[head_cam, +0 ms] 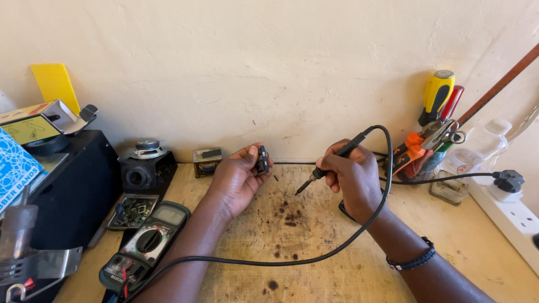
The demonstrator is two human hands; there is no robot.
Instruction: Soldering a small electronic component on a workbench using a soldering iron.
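My left hand [238,175] is raised palm-up over the wooden bench and pinches a small black electronic part [262,159] between thumb and fingers. My right hand [351,175] grips a black soldering iron [331,161] like a pen, its metal tip [299,189] pointing down-left, a short way from the part and not touching it. The iron's black cable [359,230] loops over my right wrist and runs across the bench toward the lower left. A dark flat object lies partly hidden under my right hand.
A multimeter [145,247] and a small circuit board [132,211] lie at the left beside a black speaker box [145,168] and a small transformer [206,161]. A tool holder with screwdrivers and pliers [429,137], a plastic bottle [477,151] and a white power strip [514,216] stand at the right.
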